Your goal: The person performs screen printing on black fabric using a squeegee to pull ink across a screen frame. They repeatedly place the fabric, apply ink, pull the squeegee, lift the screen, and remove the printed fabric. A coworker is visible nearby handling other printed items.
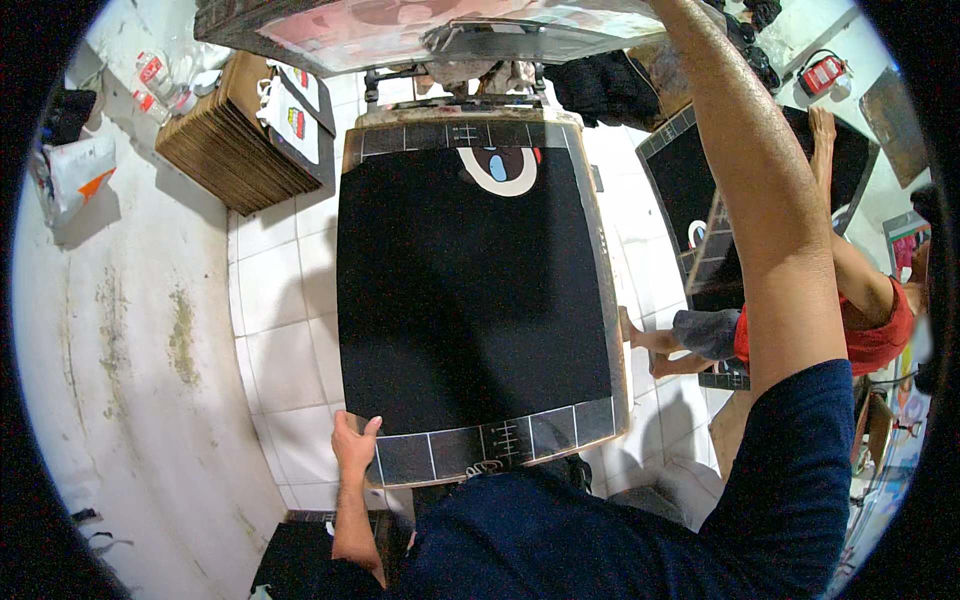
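Observation:
A large board [504, 433] carries black fabric [460, 300] with a printed shape [498, 175] of cream, brown and blue near its far edge. My left hand [354, 436] grips the board's near left corner, thumb on top. My right arm reaches up past the right of the board to the raised screen frame [350, 35] above its far end; my right hand is out of view beyond the top edge, so what it touches cannot be seen.
Cardboard stack [230, 140] with white printed pieces [290, 115] at back left. At right, a co-worker in red [885, 340] reaches over another black-covered board [670, 170]. A black-covered board [290, 560] lies lower left. Tiled floor [280, 310] and stained wall [130, 330] surround the station.

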A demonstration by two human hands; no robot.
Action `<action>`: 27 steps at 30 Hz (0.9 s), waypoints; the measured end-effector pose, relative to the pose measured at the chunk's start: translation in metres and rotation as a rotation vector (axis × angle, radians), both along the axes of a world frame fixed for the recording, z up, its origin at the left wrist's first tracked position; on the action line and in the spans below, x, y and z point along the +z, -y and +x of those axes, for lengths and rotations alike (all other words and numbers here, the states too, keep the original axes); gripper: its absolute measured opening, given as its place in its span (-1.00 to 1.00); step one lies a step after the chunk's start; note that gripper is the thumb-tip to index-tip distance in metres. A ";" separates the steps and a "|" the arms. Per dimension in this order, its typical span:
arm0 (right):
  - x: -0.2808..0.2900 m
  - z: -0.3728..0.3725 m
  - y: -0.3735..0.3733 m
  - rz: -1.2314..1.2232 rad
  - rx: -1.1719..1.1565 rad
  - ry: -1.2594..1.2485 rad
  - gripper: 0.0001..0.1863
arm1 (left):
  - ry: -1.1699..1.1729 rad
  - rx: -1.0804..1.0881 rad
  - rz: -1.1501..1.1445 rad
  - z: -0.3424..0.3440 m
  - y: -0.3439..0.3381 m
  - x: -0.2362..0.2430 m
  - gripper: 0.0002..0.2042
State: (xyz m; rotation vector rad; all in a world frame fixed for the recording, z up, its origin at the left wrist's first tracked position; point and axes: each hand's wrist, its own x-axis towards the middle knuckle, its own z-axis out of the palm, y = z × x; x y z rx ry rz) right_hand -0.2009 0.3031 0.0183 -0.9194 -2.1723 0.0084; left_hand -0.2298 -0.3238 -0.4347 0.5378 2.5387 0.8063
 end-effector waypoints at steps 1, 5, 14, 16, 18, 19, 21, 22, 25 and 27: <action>0.002 0.000 0.000 0.000 -0.010 0.014 -0.51 | -0.002 -0.002 -0.028 -0.001 -0.002 0.003 -0.43; 0.007 -0.004 -0.004 -0.022 -0.045 0.026 -0.50 | 0.018 -0.003 -0.120 -0.002 -0.009 0.015 -0.41; 0.009 -0.004 -0.010 -0.062 -0.061 0.036 -0.51 | -0.033 -0.035 -0.149 -0.010 -0.019 0.027 -0.42; 0.008 -0.002 -0.010 -0.068 -0.058 0.038 -0.51 | -0.014 -0.032 -0.156 -0.010 -0.019 0.028 -0.43; 0.008 -0.001 -0.010 -0.075 -0.059 0.042 -0.51 | -0.024 -0.035 -0.177 -0.010 -0.020 0.029 -0.41; 0.008 -0.002 -0.010 -0.075 -0.060 0.039 -0.51 | 0.014 -0.009 -0.189 -0.010 -0.021 0.028 -0.40; 0.010 -0.002 -0.009 -0.081 -0.062 0.035 -0.52 | -0.008 0.050 -0.154 -0.010 -0.023 0.023 -0.37; 0.011 -0.002 -0.008 -0.086 -0.063 0.034 -0.52 | 0.021 0.048 -0.175 -0.010 -0.023 0.018 -0.36; 0.016 -0.001 -0.002 -0.102 -0.078 0.033 -0.52 | 0.096 0.041 -0.180 -0.014 -0.024 0.000 -0.30; 0.016 0.003 0.006 -0.113 -0.091 0.037 -0.52 | 0.060 -0.033 -0.153 -0.018 -0.022 -0.012 -0.28</action>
